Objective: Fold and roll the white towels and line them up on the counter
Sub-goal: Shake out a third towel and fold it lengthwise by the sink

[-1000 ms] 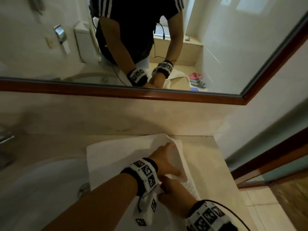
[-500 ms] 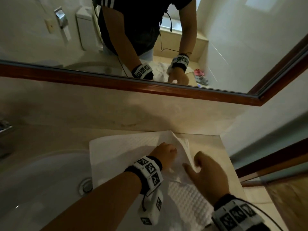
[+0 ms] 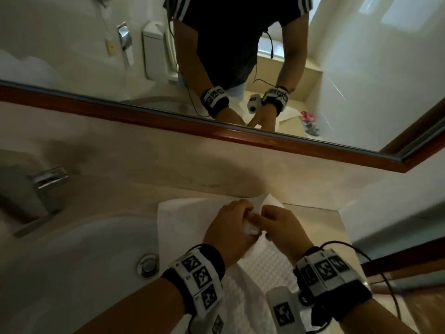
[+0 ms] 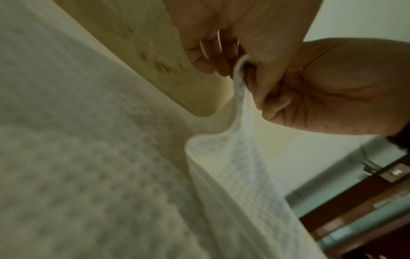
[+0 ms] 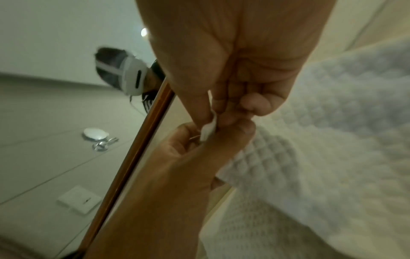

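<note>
We are working on one white towel (image 3: 262,268), which is lying spread on the surface (image 3: 320,227) to the right of the sink basin (image 3: 84,261), its far edge near the backsplash below the mirror (image 3: 72,56). We are lifting its far right corner off the surface, so that a flap of waffle-textured cloth is hanging from our fingers while the rest is lying flat. The left hand (image 3: 231,227) is pinching this corner between thumb and curled fingers, and the right hand (image 3: 279,227) is pinching the same corner, the two hands touching at the fingertips; the wrist views are showing the hem trapped between both sets of fingers.

We are judging this to be the opening of a fold: the corner is gathered but not yet carried across. No rolled towel is showing on the surface in these views, so the task seems to be at an early stage.

The next move is calling for the corner to be drawn toward us and laid over the flat part, edges matched, before any rolling. The faucet (image 3: 43,186) is standing well to the left.
</note>
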